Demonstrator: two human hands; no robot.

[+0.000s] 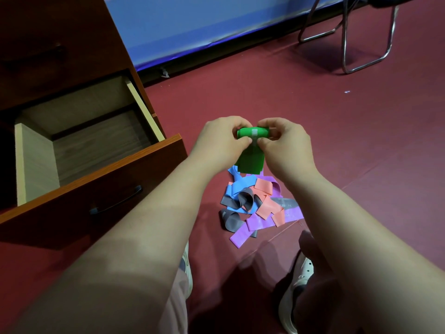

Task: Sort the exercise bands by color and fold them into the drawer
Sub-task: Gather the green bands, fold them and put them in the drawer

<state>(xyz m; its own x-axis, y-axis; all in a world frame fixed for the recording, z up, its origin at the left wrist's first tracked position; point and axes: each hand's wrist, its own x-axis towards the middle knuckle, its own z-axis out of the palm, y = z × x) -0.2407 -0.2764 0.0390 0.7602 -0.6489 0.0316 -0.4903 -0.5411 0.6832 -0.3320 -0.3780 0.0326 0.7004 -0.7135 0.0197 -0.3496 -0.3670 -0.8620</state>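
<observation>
Left hand [216, 138] and right hand [284, 143] both had the green band [250, 161]. Grip was tight: fingers and thumbs were curled round its rolled top end, held up above the floor [337, 145]. The loose end hung down between the wrists. The pile of bands [262, 201] lay on the floor just below the hands: blue, grey, pink and purple, tangled and overlapping. The drawer [108, 186] stood pulled open on the left. Metal chair legs [346, 51] were at the back right, well apart.
</observation>
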